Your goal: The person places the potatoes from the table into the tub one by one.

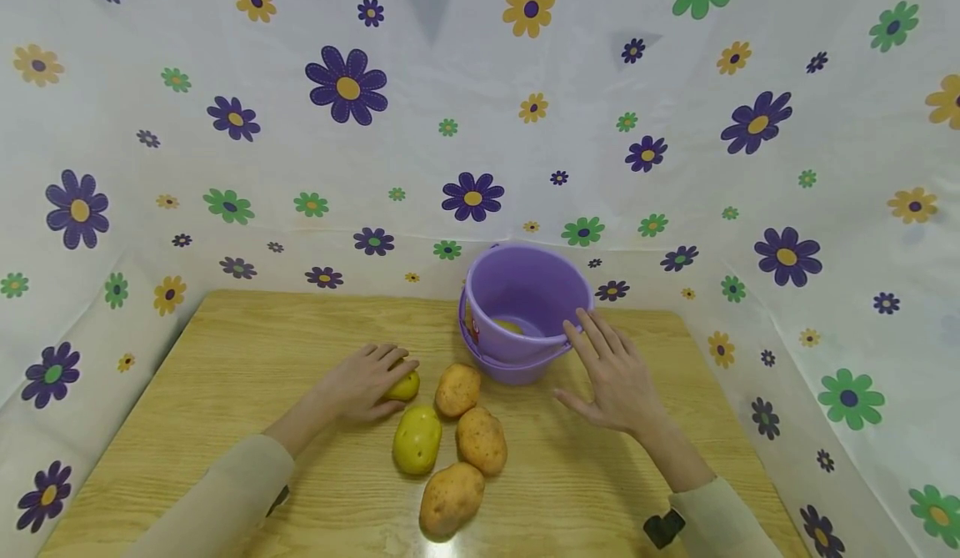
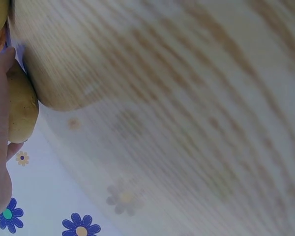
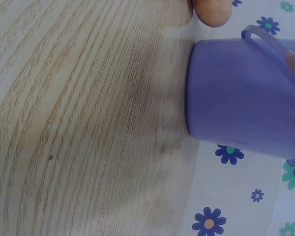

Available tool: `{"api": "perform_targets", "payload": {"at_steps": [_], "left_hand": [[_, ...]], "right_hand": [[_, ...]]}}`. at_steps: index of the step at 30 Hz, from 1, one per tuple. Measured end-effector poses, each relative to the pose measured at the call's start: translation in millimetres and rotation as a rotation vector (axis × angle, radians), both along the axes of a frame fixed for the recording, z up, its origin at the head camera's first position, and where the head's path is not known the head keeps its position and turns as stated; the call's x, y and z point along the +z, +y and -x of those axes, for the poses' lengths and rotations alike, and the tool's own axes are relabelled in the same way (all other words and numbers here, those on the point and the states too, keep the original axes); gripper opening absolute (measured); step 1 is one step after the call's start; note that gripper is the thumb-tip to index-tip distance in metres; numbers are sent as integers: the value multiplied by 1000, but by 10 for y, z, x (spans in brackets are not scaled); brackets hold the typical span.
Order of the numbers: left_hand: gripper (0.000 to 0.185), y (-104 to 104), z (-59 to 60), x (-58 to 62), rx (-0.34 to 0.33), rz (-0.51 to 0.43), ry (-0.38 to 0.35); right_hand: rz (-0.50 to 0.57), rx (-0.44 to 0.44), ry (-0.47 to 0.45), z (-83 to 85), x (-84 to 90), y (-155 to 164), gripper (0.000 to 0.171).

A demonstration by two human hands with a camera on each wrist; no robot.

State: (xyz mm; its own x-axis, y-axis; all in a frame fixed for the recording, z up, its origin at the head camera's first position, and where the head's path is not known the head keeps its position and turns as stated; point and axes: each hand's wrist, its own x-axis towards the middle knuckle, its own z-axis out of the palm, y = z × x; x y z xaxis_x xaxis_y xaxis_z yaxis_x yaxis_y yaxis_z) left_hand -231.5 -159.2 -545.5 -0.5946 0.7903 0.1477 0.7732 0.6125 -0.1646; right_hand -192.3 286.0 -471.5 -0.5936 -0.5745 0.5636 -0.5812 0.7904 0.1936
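Note:
My left hand (image 1: 363, 383) curls over a yellow-green oval fruit (image 1: 405, 384) on the table; its exact kind is unclear. In the left wrist view, thumb and fingers lie around that fruit (image 2: 23, 105). A similar yellow-green fruit (image 1: 417, 441) lies just in front of it. Beside these are three brown potatoes, one near the bucket (image 1: 457, 389), one in the middle (image 1: 482, 441) and one nearest me (image 1: 452, 500). My right hand (image 1: 615, 383) has its fingers extended and touches the right rim of an upright purple bucket (image 1: 517, 372). Something yellow (image 1: 510, 325) lies inside the bucket.
A wooden table (image 1: 285, 333) bears everything. White cloth (image 1: 420, 149) with printed flowers hangs behind it and along both sides. The bucket's purple handle (image 1: 467, 337) hangs down against its outside.

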Motion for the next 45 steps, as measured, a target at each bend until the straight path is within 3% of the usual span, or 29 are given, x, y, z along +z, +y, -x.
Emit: {"api": "perform_targets", "payload": {"at_steps": [10,17,28,38,45], "left_hand": [[61,13,0,0,-3,-61,-9],[59,36,22,18,8,-51,-41],[58,50,18,33,9,-63,-25],[54,103,61,48,40,-104,-65],[60,169,128,107,45,-113,-37]], "right_hand": [[-8,1,3,10,3,12,99],[-14,3,2,15,12,7,99],[-11,4,-2,11,8,-4,100],[0,3,-12,19,8,-10,101],[-4,-4,6,15,0,-6,100]]}}
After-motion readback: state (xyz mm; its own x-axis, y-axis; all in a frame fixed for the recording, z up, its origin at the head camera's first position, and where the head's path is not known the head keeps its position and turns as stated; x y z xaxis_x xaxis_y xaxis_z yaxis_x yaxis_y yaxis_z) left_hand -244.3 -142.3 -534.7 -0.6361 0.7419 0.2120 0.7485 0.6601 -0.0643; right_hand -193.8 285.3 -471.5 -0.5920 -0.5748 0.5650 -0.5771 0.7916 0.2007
